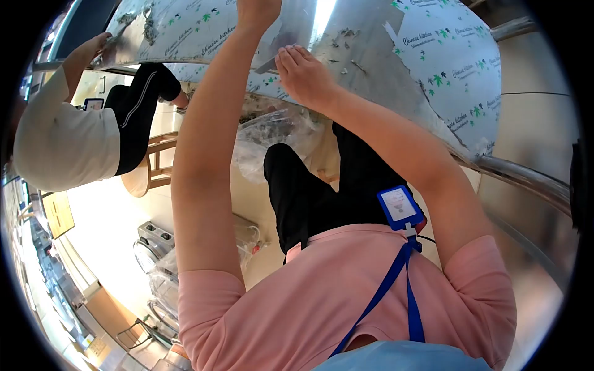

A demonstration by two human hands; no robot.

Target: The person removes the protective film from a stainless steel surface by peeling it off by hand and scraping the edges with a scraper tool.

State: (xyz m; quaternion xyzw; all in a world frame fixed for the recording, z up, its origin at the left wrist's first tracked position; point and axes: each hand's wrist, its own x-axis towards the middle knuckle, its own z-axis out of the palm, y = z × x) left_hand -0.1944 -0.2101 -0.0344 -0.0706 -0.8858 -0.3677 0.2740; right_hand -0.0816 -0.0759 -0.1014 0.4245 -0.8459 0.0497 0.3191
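A metal table top carries a printed film (433, 43) with green leaves and "Chinese kitchen" lettering, torn away along ragged edges. Between the torn edges lies a bare, shiny metal strip (371, 80) with dark scraps on it. My right hand (303, 75) rests on the table near its front edge, fingers together and bent. A thin grey flat piece (267, 67) sticks out by its fingertips; its kind is unclear. Farther forward, my left hand (258, 9) reaches over the table; the frame's top edge cuts off its fingers.
Another person in a white shirt (68, 145) sits at the left, a hand (96, 44) at the table's edge. Crumpled clear plastic (275, 139) lies below the table by my knees. A wooden stool (148, 173) stands left, and a metal rail (526, 176) runs along the right.
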